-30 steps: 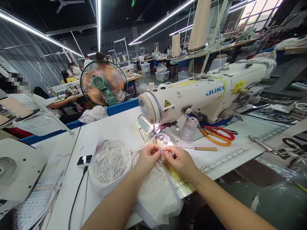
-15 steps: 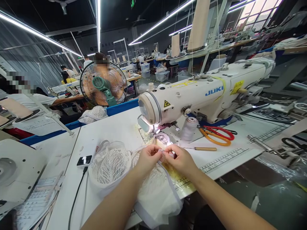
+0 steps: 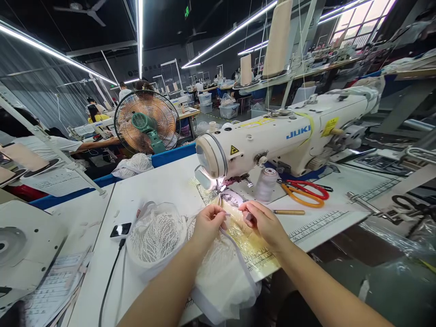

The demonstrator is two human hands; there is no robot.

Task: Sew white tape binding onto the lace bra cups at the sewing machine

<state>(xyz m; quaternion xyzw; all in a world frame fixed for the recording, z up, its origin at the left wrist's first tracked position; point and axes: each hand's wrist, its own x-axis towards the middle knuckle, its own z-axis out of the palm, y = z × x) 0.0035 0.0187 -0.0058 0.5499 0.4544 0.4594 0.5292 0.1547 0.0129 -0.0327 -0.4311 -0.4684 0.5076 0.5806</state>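
A white lace bra [image 3: 160, 231] lies on the machine table, its cups spread in front of me. My left hand [image 3: 209, 225] rests over its middle, thumb and finger pinching the end of a narrow pale strip [image 3: 228, 215]. To the right, my right hand [image 3: 262, 222] is closed, with a small greyish piece [image 3: 250, 217] showing between its fingers; I cannot make out what it is. A gap separates the two hands. Just beyond them is the lit needle area of a white JUKI sewing machine [image 3: 259, 141].
A thread cone [image 3: 266, 184], orange-handled scissors [image 3: 303, 197], red-handled scissors [image 3: 316, 187] and a wooden-handled tool [image 3: 289, 212] lie right of the needle. A small black-screened device [image 3: 120, 230] with a cable sits left. Behind stands a fan [image 3: 146, 120]; a co-worker's arm [image 3: 97, 143] reaches beside it.
My hands were together at the strip; the right has moved away to the right, leaving a gap. The left still pinches the strip. The camera view has shifted slightly.
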